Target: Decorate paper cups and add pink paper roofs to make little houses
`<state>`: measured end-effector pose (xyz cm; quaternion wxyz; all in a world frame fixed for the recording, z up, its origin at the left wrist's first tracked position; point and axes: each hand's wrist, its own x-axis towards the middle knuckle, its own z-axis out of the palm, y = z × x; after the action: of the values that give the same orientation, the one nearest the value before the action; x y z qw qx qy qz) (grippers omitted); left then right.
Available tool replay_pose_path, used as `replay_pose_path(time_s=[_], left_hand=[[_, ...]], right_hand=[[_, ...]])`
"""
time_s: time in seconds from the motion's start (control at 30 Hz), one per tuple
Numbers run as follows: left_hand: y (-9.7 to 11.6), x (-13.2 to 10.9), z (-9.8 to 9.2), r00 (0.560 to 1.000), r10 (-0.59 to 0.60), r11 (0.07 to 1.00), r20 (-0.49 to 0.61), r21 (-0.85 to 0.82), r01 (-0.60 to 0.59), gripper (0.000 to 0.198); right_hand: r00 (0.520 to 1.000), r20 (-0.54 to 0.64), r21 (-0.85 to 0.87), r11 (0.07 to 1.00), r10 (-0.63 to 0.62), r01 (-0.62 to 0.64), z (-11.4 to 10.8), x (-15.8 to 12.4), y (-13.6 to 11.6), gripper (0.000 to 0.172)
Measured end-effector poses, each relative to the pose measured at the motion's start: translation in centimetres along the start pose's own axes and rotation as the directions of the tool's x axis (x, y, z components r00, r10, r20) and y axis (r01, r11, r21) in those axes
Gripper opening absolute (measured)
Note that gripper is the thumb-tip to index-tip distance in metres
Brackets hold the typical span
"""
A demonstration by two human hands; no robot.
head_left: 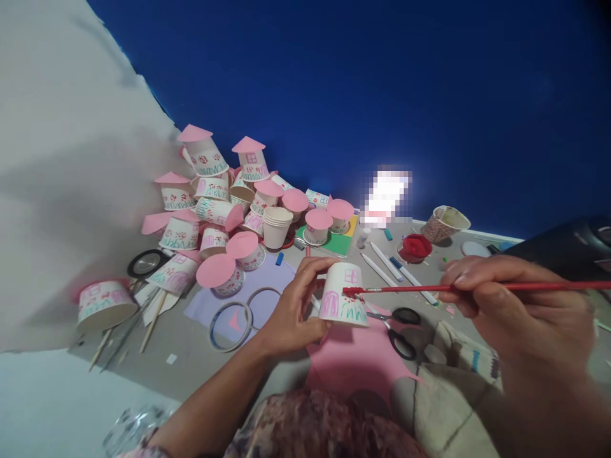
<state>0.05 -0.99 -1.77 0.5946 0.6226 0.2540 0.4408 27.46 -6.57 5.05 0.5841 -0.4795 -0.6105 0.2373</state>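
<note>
Two bare hands are at work around one white paper cup (340, 312); it sits in the left hand (308, 302), wide rim downward, clamped between the thumb at its lower edge and the fingers up its left side; the right hand (506, 312) pinches one red paintbrush (424, 288), its red-loaded bristles against the cup's wall, just right of the left-hand grip.

The left forearm slants up from below, thumb nearest the wearer; the right hand is held well to the right of the cup, fingers curled together on the handle, the brush nearly level and pointing left.

Left of and beyond the left hand are over a dozen decorated cups (179, 234), many with pink tops, and one stack of plain cups (277, 229); two rings (230, 348) lie just left of the left wrist; beyond the brush stand one pot of red paint (415, 248) and one patterned cup (442, 226); between the hands, under the brush, lies one pair of scissors (406, 316), near one pink sheet (351, 359).
</note>
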Motion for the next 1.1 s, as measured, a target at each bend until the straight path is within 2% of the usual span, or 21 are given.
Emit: replay_pose_path(time_s=[0.1, 0.3, 0.53, 0.7, 0.9, 1.1], left_hand=[[-0.04, -0.06, 0.0, 1.0, 0.007, 1.0, 0.012, -0.009, -0.007, 0.074], [-0.2, -0.03, 0.08, 0.999, 0.027, 1.0, 0.017, -0.014, -0.026, 0.073], [0.06, -0.06, 0.22, 1.0, -0.001, 1.0, 0.011, -0.006, 0.001, 0.073], [0.31, -0.1, 0.34, 1.0, -0.005, 1.0, 0.001, -0.027, 0.005, 0.074], [0.31, -0.06, 0.43, 1.0, -0.015, 0.999, -0.01, -0.032, 0.015, 0.073], [0.3, -0.04, 0.49, 1.0, 0.0, 0.996, 0.003, -0.086, 0.0, 0.072]], right_hand=[[0.998, -0.06, 0.024, 0.999, 0.033, -0.031, 0.06, -0.02, -0.09, 0.014], [0.992, -0.093, 0.083, 0.994, 0.084, -0.076, 0.06, 0.14, -0.3, 0.012], [1.0, -0.026, 0.046, 0.999, -0.004, 0.005, -0.25, 0.34, 0.36, 0.011], [0.997, -0.075, 0.099, 0.995, 0.029, -0.022, -0.3, 0.47, 0.17, 0.01], [0.999, -0.023, 0.087, 0.996, 0.029, -0.027, -0.43, 0.54, 0.16, 0.009], [0.994, -0.089, 0.158, 0.986, 0.068, -0.053, -0.65, 0.86, -0.37, 0.012]])
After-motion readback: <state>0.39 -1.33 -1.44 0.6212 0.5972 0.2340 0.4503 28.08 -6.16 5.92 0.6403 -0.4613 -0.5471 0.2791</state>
